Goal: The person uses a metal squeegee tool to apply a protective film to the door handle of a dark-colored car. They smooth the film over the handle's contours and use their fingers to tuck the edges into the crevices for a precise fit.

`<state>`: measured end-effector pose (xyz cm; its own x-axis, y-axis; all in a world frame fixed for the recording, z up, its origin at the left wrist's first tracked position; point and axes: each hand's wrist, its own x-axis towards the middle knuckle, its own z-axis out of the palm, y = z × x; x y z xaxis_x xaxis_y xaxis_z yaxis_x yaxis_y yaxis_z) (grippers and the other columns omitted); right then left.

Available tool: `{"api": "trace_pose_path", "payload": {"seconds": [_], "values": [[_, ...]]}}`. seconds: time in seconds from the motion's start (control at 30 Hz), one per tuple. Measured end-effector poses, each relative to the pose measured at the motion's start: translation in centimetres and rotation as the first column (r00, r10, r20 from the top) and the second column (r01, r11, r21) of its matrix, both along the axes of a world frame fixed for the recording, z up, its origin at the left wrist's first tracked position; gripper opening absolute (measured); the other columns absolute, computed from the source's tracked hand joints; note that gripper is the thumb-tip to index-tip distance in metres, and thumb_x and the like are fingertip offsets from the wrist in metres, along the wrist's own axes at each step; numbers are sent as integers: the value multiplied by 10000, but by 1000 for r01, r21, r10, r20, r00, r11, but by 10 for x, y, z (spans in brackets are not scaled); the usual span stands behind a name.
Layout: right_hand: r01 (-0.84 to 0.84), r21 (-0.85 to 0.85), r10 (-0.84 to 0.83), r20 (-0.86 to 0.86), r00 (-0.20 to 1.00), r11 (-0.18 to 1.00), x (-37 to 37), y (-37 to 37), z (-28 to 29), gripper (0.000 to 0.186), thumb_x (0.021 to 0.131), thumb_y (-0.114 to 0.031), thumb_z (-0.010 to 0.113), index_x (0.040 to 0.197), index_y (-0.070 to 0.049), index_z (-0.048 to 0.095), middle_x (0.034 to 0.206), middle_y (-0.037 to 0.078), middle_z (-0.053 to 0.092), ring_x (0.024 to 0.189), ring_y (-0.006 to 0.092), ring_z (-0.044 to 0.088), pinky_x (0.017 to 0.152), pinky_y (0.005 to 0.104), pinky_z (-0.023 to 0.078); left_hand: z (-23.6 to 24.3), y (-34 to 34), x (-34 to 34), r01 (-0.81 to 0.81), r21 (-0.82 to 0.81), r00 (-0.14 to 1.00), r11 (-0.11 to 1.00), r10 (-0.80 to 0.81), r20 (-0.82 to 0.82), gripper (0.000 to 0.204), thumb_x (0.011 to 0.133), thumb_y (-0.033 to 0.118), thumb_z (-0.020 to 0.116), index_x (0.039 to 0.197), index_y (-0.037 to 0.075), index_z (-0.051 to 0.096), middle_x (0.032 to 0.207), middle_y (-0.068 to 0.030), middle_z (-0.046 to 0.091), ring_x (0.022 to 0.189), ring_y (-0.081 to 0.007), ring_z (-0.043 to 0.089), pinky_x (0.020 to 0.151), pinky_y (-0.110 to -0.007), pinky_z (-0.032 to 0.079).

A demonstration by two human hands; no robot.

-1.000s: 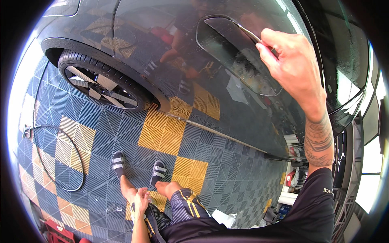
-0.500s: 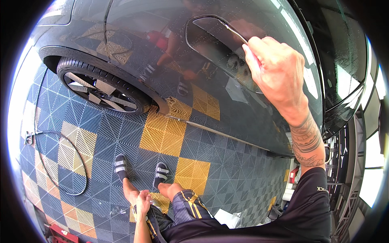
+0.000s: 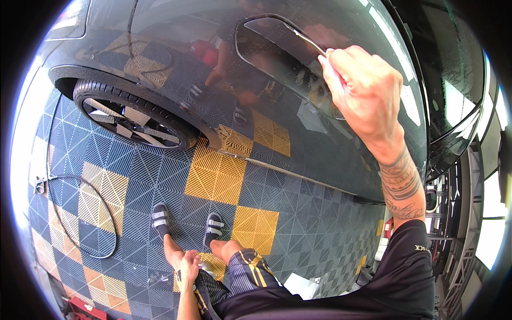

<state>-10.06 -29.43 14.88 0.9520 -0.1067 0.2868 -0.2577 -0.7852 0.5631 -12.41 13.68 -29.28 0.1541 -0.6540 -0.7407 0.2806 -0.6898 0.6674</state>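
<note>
My right hand (image 3: 362,88) is raised against the dark grey car door (image 3: 298,154), its thumb and fingers closed on the end of a thin, shiny strip (image 3: 304,36). From those fingers the strip runs up and left into a dark rounded outline on the wet panel. Whether this is a film edge or a loose trim piece, I cannot tell. Low beside my thigh, my left hand (image 3: 189,266) has its fingers curled. A pale, shiny thing (image 3: 205,265) shows next to it, partly hidden and too small to name.
The car's wheel (image 3: 133,114) stands at the left. A black hose (image 3: 113,221) loops over the blue, grey and yellow tiled floor (image 3: 216,176). White sheets (image 3: 301,286) and clear plastic lie by my legs. A red object (image 3: 88,308) sits at the lower left, and shelving (image 3: 453,229) stands at the right.
The outline on the door reaches slightly further left and up in the view. My right hand keeps its grip on the strip, nearly in place. My left hand stays by my thigh.
</note>
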Motion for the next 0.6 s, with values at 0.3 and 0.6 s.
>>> {"api": "trace_pose_path", "payload": {"seconds": [0.3,0.6], "values": [[-75,-33,77,59,995,997,-11,-10,-4,123,731,-124,667,694,-118,550,614,4,495,467,205,430,466,301,341,-17,8,-7,-31,-1,1000,1000,31,-1,277,909,130,514,1132,-30,553,824,-139,676,689,-190,666,590,-295,565],[-73,-72,81,125,989,995,-22,-14,-12,93,726,-127,686,726,-122,593,628,-19,502,460,176,403,466,282,327,13,-10,7,29,-29,999,999,-28,46,225,890,32,476,1083,-56,550,800,-118,671,713,-190,661,663,-266,544]]}}
